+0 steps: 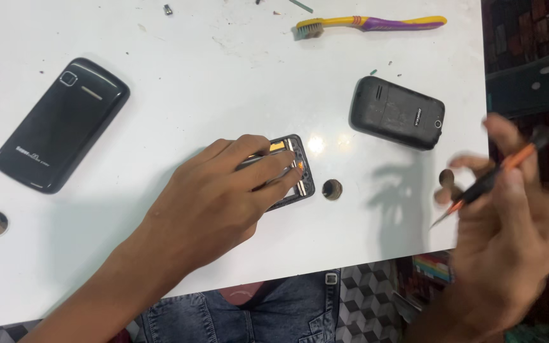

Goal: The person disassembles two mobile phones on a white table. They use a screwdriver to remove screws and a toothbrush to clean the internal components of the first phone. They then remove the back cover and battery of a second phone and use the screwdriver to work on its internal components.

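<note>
The left hand [223, 190] pressed down on the open phone [290, 174] on the white table [223, 76] to keep it steady, while the right hand [516, 235] gripped an orange screwdriver [487, 181] up off the table edge.

You have no packages, signs or lit screens here; the only labels are pale print on the glossy black cover [61, 124] and the matte black phone [397, 113].
</note>
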